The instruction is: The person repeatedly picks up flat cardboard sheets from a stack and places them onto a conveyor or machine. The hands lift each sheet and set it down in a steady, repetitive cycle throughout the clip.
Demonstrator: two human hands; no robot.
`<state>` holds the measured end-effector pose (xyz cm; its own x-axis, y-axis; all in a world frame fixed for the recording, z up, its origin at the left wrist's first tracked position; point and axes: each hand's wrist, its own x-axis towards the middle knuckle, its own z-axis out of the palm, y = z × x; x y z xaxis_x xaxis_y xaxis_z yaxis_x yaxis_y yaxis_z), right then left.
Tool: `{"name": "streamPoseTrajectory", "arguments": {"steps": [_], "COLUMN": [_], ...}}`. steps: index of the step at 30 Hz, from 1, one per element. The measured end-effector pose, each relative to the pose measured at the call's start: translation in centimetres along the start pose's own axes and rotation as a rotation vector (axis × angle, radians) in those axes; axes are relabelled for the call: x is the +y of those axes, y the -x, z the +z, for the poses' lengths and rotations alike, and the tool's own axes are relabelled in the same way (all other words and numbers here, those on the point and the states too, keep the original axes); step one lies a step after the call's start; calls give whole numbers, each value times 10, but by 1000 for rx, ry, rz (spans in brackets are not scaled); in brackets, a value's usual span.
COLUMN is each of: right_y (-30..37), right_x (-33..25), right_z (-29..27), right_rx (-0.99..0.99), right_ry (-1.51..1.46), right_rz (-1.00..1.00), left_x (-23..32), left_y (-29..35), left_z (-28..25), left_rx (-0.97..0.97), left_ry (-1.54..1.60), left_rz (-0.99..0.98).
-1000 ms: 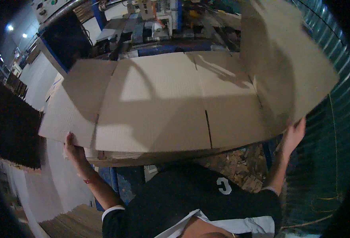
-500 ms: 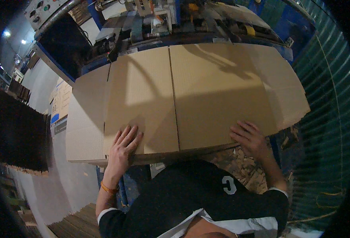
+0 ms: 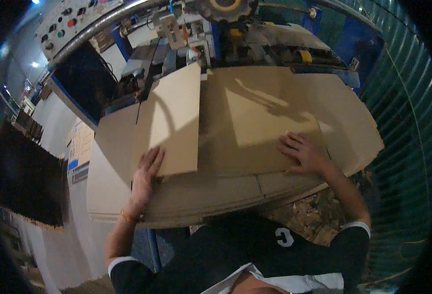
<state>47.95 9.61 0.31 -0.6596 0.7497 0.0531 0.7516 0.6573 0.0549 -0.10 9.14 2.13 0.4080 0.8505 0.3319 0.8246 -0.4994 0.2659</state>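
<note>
I read the top cardboard sheet [image 3: 235, 122] as lying directly ahead of both hands, on a stack of cardboard sheets [image 3: 211, 196] that rests in front of the machine [image 3: 216, 29]. Its long axis runs left to right across the view, and its far edge lies toward the machine's toothed wheel [image 3: 223, 7].

1. Left hand [image 3: 145, 179]: flat, fingers spread, palm down on the near edge of the raised left panel [image 3: 174, 122]. It grips nothing; it presses.
2. Right hand [image 3: 304, 154]: flat, fingers spread wide, palm down on the right half of the sheet, near its front edge. It also holds nothing.
3. Relation: the 2 hands sit well apart on either side of the centre crease, each about equally near the sheet's front edge. The left panel appears tilted up off the stack, though the lens bends edges here and I cannot be sure how far.

The control panel [image 3: 74, 19] stands far left, clear of both hands.
</note>
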Motion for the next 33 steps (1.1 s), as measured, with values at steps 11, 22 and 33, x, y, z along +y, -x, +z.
{"name": "streamPoseTrajectory", "arguments": {"steps": [11,22,33], "right_y": [-70,-60,143], "right_x": [76,46,60], "right_z": [11,-5,76], "right_rx": [24,421,556], "right_ry": [63,177,80], "right_rz": [149,443,1635], "left_x": [-33,-49,-118], "left_y": [-64,-85,140], "left_z": [35,34,8], "left_rx": [167,435,861], "left_ry": [28,-148,-138], "left_rz": [6,38,-1329]}}
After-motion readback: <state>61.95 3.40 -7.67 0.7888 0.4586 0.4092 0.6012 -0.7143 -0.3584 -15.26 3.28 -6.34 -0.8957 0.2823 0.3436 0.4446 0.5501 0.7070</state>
